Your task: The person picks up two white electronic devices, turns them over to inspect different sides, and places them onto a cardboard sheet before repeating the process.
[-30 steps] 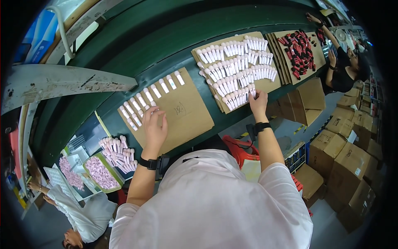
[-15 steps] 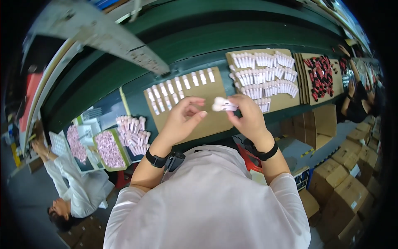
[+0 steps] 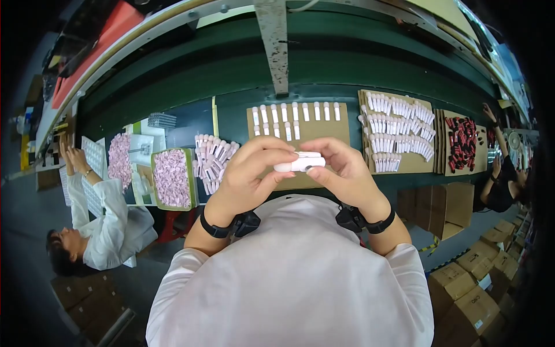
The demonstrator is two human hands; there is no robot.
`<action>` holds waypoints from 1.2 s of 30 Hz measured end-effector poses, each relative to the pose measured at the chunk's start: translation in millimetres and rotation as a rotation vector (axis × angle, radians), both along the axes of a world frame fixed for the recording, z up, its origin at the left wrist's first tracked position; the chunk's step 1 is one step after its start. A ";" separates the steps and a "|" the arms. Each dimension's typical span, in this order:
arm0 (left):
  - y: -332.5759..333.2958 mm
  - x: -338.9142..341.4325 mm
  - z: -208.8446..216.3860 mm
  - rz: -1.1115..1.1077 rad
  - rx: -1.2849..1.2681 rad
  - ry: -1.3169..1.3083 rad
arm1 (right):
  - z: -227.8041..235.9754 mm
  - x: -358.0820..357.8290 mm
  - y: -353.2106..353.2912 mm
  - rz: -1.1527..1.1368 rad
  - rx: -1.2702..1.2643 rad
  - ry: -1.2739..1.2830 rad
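In front of my chest, both hands hold small white tubes with pale pink caps; there appear to be two, lying side by side. My left hand is closed round the capped end. The thumb and fingers of my right hand pinch the other end. Below my hands lies a cardboard sheet, where tubes of the same kind are set out in two rows, the far row longer than the near one. My fingers hide part of the held tubes.
Loose tubes are heaped to the left, beside a green-rimmed bin of small pinkish pieces. Rightward are a cardboard sheet with rows of tubes and a board of red-and-black tubes. Co-workers sit at left and right.
My left hand has moved in from the side and now grips the tubes that only my right hand held. The whole view has turned, so the bench looks more level.
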State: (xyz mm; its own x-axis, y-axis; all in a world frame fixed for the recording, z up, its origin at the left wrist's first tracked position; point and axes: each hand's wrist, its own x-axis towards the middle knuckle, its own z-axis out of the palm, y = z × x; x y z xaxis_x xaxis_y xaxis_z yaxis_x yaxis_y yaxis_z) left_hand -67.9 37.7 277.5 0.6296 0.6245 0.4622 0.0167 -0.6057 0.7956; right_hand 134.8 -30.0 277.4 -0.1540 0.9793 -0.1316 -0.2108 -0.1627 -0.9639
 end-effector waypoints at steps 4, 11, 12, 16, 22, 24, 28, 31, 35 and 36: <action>-4.0 -10.9 10.7 0.000 0.080 -0.103 | 14.0 -9.8 -4.0 -0.048 0.338 -0.316; -13.9 -12.9 20.7 -0.087 -0.472 -0.271 | 32.9 -19.8 2.8 -0.187 0.836 -0.647; -14.5 -11.5 20.9 -0.119 -0.562 -0.308 | 33.4 -20.8 3.2 -0.213 0.871 -0.678; -16.0 -9.9 22.2 -0.071 -0.549 -0.256 | 32.9 -23.2 4.5 -0.231 0.914 -0.703; -19.5 -5.0 21.9 -0.033 -0.526 -0.249 | 29.0 -24.0 3.1 -0.254 0.936 -0.728; -20.0 -4.6 21.7 -0.035 -0.524 -0.255 | 28.5 -23.8 3.0 -0.257 0.937 -0.728; -19.4 -3.6 23.3 -0.027 -0.531 -0.254 | 28.8 -23.0 2.6 -0.265 0.955 -0.738; -17.7 -4.0 20.3 -0.030 -0.559 -0.269 | 28.6 -23.9 2.0 -0.256 0.967 -0.747; -18.5 -2.7 20.9 -0.019 -0.539 -0.273 | 26.6 -24.2 1.4 -0.254 0.983 -0.759; -18.5 -2.2 21.7 -0.014 -0.522 -0.272 | 26.2 -24.1 1.4 -0.255 0.989 -0.764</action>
State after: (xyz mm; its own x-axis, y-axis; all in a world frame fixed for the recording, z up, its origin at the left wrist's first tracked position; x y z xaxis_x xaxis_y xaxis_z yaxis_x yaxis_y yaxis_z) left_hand -70.0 19.1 299.1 0.5413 0.8052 0.2422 -0.2349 -0.1318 0.9630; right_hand 110.7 -28.6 303.6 -0.1560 0.7007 0.6962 0.5291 0.6545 -0.5401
